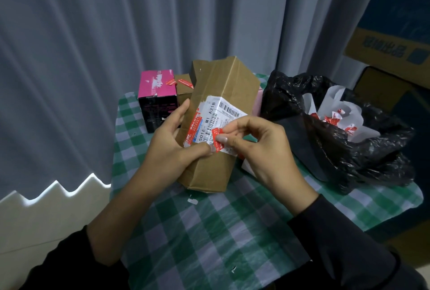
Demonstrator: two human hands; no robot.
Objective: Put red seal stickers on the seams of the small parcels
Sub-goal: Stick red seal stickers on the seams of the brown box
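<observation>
The right hand (263, 152) pinches a red seal sticker (216, 131) between thumb and forefinger, its other fingers curled behind. The left hand (169, 150) grips the brown parcel (223, 84) from the left, fingers wrapped round its side and thumb pressed on the white shipping label (218, 108) just beside the sticker. The sticker lies over the near edge of that label; whether it is already stuck down cannot be told. The parcel is held tilted above the green checked tablecloth (209, 231).

Far left on the cloth stands a pink and black box (156, 82), and just right of it a small brown box (182, 91) with a red sticker on top. To the right a black plastic bag (290, 96) holds white backing sheets (335, 108). A grey curtain (93, 33) hangs behind.
</observation>
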